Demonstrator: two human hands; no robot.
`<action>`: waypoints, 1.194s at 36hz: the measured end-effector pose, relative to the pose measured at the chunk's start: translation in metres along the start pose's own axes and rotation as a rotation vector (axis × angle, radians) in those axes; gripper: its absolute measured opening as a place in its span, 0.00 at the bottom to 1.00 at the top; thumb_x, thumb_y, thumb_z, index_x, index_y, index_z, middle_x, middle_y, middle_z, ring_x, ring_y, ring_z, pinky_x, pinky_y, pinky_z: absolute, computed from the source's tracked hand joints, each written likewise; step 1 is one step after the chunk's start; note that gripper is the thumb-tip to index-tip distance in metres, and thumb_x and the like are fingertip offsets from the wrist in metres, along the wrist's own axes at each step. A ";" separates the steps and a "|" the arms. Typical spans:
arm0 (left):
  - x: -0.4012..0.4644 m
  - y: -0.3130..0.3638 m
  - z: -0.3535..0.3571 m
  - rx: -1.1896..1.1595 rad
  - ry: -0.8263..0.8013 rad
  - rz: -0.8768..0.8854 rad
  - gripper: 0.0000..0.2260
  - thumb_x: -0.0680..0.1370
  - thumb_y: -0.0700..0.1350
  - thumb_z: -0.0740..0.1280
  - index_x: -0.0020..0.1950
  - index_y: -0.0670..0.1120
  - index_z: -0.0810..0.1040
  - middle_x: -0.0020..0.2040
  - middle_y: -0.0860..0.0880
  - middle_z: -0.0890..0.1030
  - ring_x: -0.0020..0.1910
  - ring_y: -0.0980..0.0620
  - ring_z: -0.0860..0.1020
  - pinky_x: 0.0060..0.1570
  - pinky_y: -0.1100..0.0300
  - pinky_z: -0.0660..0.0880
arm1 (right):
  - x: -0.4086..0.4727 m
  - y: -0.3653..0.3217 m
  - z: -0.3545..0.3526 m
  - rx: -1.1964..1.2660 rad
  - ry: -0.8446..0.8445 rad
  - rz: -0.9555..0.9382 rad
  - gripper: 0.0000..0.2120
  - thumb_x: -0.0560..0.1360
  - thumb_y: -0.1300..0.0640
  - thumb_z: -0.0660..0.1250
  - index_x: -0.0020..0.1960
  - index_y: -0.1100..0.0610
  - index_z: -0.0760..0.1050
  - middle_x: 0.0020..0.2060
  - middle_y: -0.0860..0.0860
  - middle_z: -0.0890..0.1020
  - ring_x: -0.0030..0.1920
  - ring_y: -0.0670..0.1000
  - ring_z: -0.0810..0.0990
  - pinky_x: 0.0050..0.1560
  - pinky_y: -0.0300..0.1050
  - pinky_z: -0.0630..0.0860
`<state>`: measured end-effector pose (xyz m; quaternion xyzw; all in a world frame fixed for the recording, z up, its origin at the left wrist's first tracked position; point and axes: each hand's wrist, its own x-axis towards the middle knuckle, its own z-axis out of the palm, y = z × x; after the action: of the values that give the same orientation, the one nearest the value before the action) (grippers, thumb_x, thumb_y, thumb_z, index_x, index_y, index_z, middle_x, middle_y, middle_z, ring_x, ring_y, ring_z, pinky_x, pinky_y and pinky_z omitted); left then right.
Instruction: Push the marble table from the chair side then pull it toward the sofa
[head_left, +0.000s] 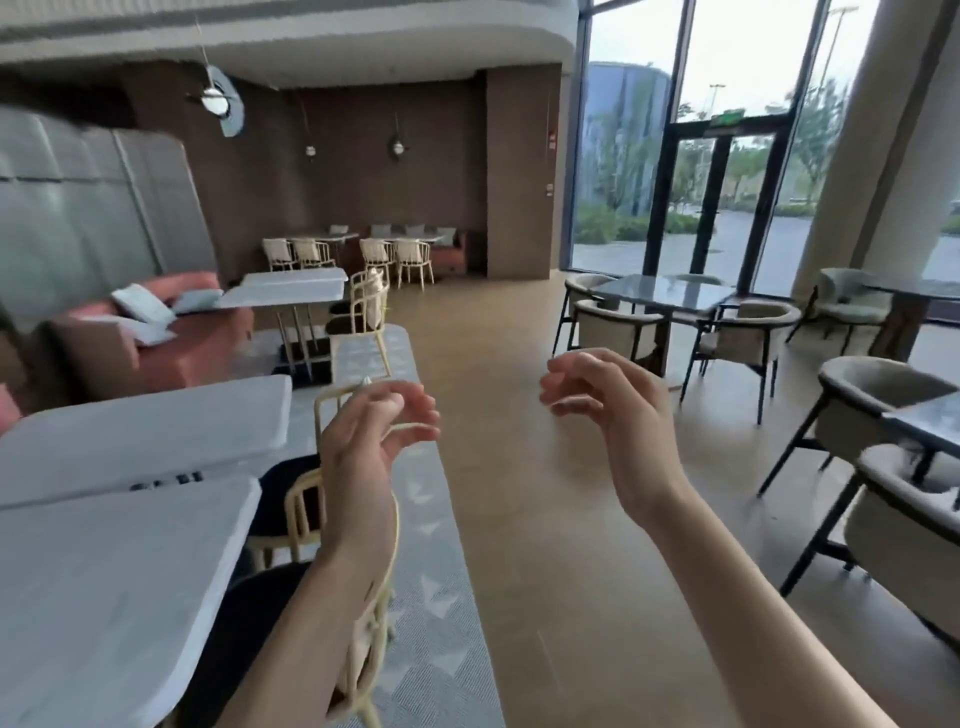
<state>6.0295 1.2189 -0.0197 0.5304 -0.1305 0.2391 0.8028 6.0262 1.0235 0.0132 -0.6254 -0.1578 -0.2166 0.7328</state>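
Note:
A white marble table (98, 582) fills the lower left, with a second one (140, 436) just behind it. Pale yellow chairs (306, 509) stand along their right side, and one chair back (379, 618) sits right under my left forearm. A terracotta sofa (156, 343) with grey cushions runs along the left wall. My left hand (369, 441) hangs in the air above the chairs, fingers loosely curled and apart, holding nothing. My right hand (608, 415) floats over the wooden floor, also empty with fingers spread. Neither hand touches a table.
A wide wooden-floor aisle (519, 519) runs up the middle, edged on the left by a grey patterned rug (431, 597). Dark tables with beige tub chairs (883, 415) stand on the right by the glass doors (727, 208). More marble tables (291, 286) and chairs stand further back.

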 end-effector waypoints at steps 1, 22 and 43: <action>0.021 -0.012 0.005 0.015 0.017 0.005 0.09 0.74 0.42 0.63 0.45 0.40 0.82 0.44 0.37 0.81 0.44 0.41 0.80 0.45 0.49 0.77 | 0.027 0.012 -0.001 0.002 -0.020 0.004 0.12 0.74 0.55 0.63 0.41 0.57 0.84 0.37 0.55 0.84 0.40 0.53 0.82 0.42 0.42 0.77; 0.535 -0.299 -0.021 0.159 0.321 0.144 0.10 0.74 0.42 0.63 0.46 0.38 0.80 0.39 0.44 0.81 0.38 0.46 0.79 0.43 0.46 0.77 | 0.569 0.359 0.112 0.041 -0.403 0.053 0.12 0.74 0.54 0.64 0.44 0.62 0.83 0.38 0.55 0.84 0.40 0.52 0.82 0.43 0.43 0.78; 0.951 -0.513 -0.097 0.384 0.715 0.249 0.09 0.73 0.42 0.64 0.39 0.47 0.83 0.36 0.45 0.81 0.37 0.47 0.79 0.42 0.53 0.76 | 1.013 0.642 0.263 0.370 -0.677 0.120 0.11 0.75 0.57 0.63 0.44 0.59 0.83 0.38 0.54 0.83 0.42 0.54 0.81 0.45 0.49 0.76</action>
<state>7.1025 1.3752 -0.0230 0.5342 0.1400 0.5233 0.6490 7.2347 1.2401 0.0215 -0.5270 -0.3902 0.0775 0.7510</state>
